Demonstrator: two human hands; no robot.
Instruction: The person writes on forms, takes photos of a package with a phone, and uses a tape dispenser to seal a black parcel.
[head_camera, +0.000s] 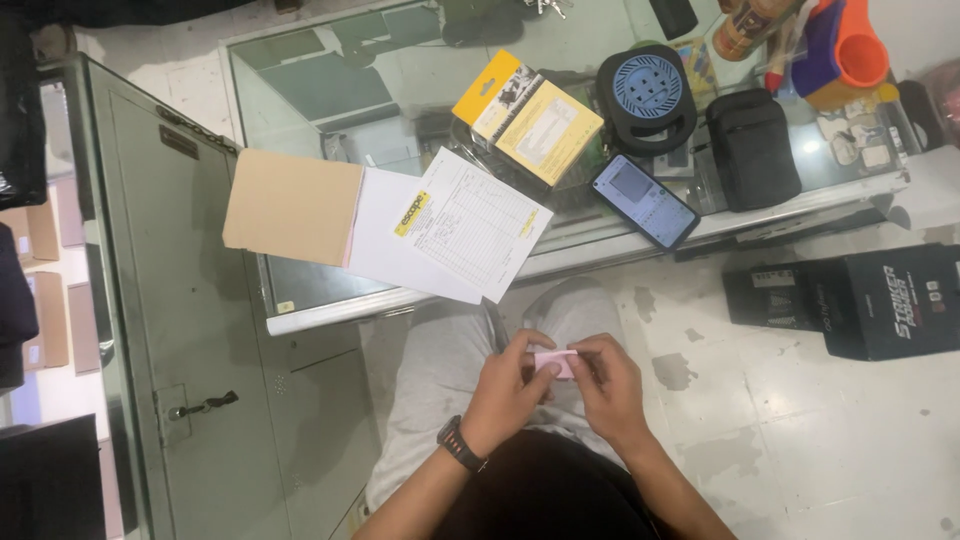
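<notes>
- Head view, hands: at about 6 o'clock in the frame, the left hand (512, 385) and the right hand (607, 385) meet over the person's lap. The left wrist carries a dark wristwatch (460, 443).
- Head view, the held thing: a small pink folded slip (555, 362) sits between the two hands, its long edge running 9 to 3 o'clock. The left fingers are curled nearly shut and pinch its 9 o'clock end; the right fingers are bent close and pinch its 3 o'clock end. How tightly either hand presses I cannot tell.
- Head view, counter: a glass counter (300, 285) lies at 12 o'clock from the hands. On it, from 9 toward 3 o'clock: a brown card pad (292, 205), a printed white form (480, 222), a yellow box (528, 118), a smartphone (645, 201), a black pouch (752, 148), and behind them a round black cable reel (647, 90).
- Head view, floor: a black carton (868, 300) stands at 3 o'clock on the tiled floor; a grey metal cabinet (190, 330) stands at 9 o'clock.
- Risk, as I judge it: the slip is thin and held only at its ends, so an uneven pull could tear or crease it, and a loosened pinch would let it drop to the stained floor.
- Risk, as I judge it: the pad and form overhang the counter's near edge, so a raised knee or elbow could knock them off.
</notes>
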